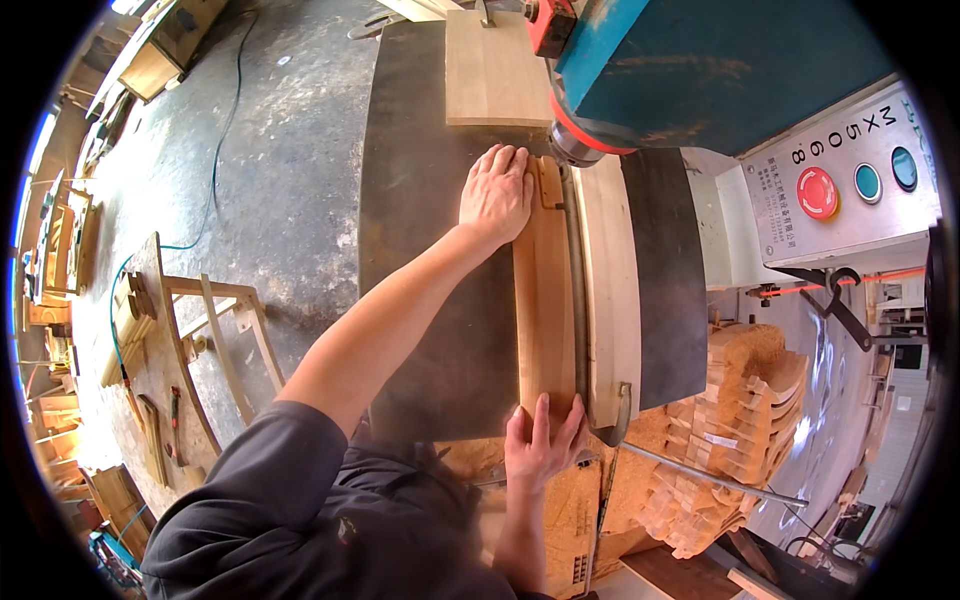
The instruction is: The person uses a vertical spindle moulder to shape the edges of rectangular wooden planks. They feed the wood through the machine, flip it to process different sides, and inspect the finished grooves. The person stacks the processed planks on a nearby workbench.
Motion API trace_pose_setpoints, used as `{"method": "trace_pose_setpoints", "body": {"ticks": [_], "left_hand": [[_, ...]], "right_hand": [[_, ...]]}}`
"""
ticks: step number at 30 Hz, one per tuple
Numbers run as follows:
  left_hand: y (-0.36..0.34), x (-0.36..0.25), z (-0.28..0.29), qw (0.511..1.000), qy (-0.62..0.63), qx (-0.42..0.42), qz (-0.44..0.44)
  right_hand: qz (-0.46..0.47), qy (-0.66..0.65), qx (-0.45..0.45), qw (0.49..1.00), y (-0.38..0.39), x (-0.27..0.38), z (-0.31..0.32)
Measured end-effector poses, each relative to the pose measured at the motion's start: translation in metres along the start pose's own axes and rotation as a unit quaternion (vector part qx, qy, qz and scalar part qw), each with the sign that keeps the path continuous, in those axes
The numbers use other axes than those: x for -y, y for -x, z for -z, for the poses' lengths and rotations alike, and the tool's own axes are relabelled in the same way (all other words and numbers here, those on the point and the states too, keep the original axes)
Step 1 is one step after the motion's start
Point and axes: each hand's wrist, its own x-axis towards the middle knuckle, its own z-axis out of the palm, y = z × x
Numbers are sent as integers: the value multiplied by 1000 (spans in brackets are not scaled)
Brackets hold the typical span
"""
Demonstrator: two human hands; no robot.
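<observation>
A long, narrow wooden piece [545, 310] lies lengthwise on the dark machine table [440, 310]. At its far end my left hand [497, 195] is closed over the edge, fingers together and thumb hidden. My right hand [543, 445] grips the near end, its fingertips resting on the wood. A small brown plate with holes [551, 184] shows on top at the far end. Along the right side runs a pale wooden fence [612, 300], with a dark gap between. The machine's metal spindle head [574, 146] hangs just beyond the far end, close to my left hand.
The blue machine body [720, 70] overhangs at the upper right, beside a control panel [840, 180] with a red button. A flat board [497, 70] lies at the table's far end. Stacked shaped wood parts [725, 440] stand at right amid sawdust; a wooden frame [215, 310] stands left.
</observation>
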Motion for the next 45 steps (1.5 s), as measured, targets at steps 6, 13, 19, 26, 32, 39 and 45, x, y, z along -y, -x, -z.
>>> {"method": "trace_pose_setpoints", "body": {"ticks": [6, 13, 19, 26, 32, 39, 45], "left_hand": [[-7, 2, -2, 1000, -1, 6, 9], [-20, 8, -6, 1000, -4, -10, 6], [-25, 10, -8, 1000, -14, -20, 10], [-37, 12, -11, 999, -24, -18, 46], [-40, 12, -18, 997, -25, -52, 52], [-46, 9, -16, 996, -33, -55, 69], [-44, 10, -20, 996, -33, -65, 48]], "right_hand": [[0, -1, 1, 1000, -9, 1, -4], [-6, -10, -1, 1000, -22, 5, -12], [-2, -18, -4, 1000, -28, 3, -17], [8, -20, -6, 1000, -43, 0, -26], [10, -13, -3, 1000, -48, 0, -27], [2, 1, 9, 1000, -48, 4, -32], [0, -10, 6, 1000, -47, 2, -32]]}}
